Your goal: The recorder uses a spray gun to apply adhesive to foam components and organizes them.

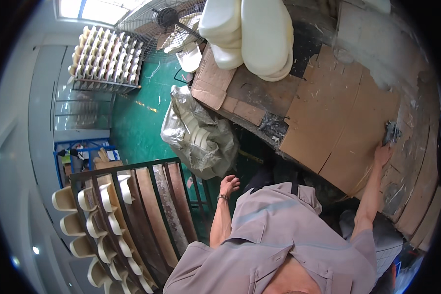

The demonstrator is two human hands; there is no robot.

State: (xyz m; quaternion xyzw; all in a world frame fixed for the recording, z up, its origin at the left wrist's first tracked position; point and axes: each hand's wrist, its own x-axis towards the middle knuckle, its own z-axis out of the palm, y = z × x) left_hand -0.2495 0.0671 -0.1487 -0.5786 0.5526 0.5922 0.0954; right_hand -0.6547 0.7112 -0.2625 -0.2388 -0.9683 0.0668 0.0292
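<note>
My right hand (383, 154) is stretched out over the right part of the workbench, its fingers at the lower end of a small dark grey metal tool (392, 133). The tool's exact kind is too small to make out. A large flat sheet of brown cardboard (339, 117) lies on the bench to the left of that hand. My left hand (230, 184) hangs off the bench's near side, fingers loosely bent and holding nothing, with a band round its wrist. Closest to it is a translucent plastic sack (201, 142) with pale curved pieces inside, standing on the floor.
Stacks of cream foam-like pads (267, 36) rest at the bench's far side. A rack (127, 196) with cream curved pieces stands at my left, and another loaded rack (108, 59) farther off. A large caged fan (166, 18) is at the back above the green floor (137, 127).
</note>
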